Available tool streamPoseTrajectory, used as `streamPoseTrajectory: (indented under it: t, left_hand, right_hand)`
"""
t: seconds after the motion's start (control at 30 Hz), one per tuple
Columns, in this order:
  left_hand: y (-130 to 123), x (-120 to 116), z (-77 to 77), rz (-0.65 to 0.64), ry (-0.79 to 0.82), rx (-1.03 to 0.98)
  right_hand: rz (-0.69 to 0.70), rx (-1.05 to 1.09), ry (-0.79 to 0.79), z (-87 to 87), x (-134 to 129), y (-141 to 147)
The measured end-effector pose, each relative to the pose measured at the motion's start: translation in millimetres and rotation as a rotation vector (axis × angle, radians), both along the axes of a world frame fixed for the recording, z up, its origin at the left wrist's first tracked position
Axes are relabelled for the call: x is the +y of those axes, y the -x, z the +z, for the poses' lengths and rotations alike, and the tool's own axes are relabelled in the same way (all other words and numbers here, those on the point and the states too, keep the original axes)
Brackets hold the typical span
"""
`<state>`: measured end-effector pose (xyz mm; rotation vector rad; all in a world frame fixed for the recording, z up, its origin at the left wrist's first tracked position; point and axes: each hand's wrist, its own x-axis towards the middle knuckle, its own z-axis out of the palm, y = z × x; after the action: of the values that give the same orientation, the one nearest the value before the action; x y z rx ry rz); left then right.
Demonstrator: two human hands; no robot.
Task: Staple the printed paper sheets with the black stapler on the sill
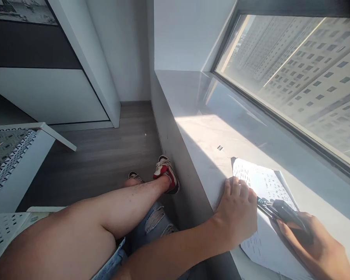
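Observation:
White papers (268, 245) with rows of small printed marks lie on the pale window sill, partly in sunlight. My left hand (237, 208) rests on their near edge, its fingers bent together against the paper; whether it pinches a sheet is hidden. My right hand (317, 241) is wrapped round a dark stapler (288, 217), whose front end points left over the papers, close to my left hand's fingers. Part of the papers is hidden beneath both hands.
The sill (192, 93) runs along a window (297, 70) on the right. A small dark-striped mark (219, 147) shows on the sill. My bare leg and red-and-white shoe (166, 171) are beside the sill wall. A white table (35, 159) stands at the left.

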<state>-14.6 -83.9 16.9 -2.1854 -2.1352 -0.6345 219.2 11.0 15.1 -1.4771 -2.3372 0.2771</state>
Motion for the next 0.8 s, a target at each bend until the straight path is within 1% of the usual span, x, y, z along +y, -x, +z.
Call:
streamPoseTrajectory:
  t: [0.1, 0.2, 0.27, 0.33, 0.4, 0.47, 0.57, 0.63, 0.7, 0.8]
  left_hand:
    - [-0.9, 0.2, -0.9, 0.014, -0.002, -0.001]
    - [1.7, -0.8, -4.0, -0.013, -0.013, -0.026]
    - [4.4, -1.7, -7.0, -0.034, -0.023, -0.050]
    - [6.9, -2.4, -9.7, -0.048, -0.032, -0.069]
    - [8.7, -2.9, -11.2, -0.066, -0.031, -0.079]
    - [10.1, -3.3, -11.6, -0.084, -0.018, -0.078]
    - [12.8, -3.3, -10.7, -0.092, 0.006, -0.077]
    - [15.4, -2.6, -9.8, -0.097, 0.003, -0.078]
    - [17.8, -1.4, -8.4, -0.130, -0.011, -0.089]
    - [18.5, -0.4, -5.1, -0.208, -0.017, -0.102]
  right_hand:
    - [0.013, 0.082, 0.096, 0.2, 0.2, -0.1]
    - [-0.003, 0.110, 0.136, 2.1, 2.1, -1.3]
    - [0.013, 0.111, 0.160, 3.3, 4.2, -1.2]
    - [0.038, 0.100, 0.150, 3.6, 6.2, -0.3]
    - [0.071, 0.088, 0.118, 3.1, 7.3, 0.7]
    - [0.124, 0.065, 0.047, 2.2, 6.8, 1.4]
    - [0.216, 0.032, -0.145, 0.2, 3.9, 2.6]
    - [0.256, 0.038, -0.236, -1.8, 2.3, 4.2]
    - [0.275, 0.071, -0.258, -4.5, 2.2, 6.3]
    - [0.290, 0.141, -0.237, -7.9, 4.2, 8.2]
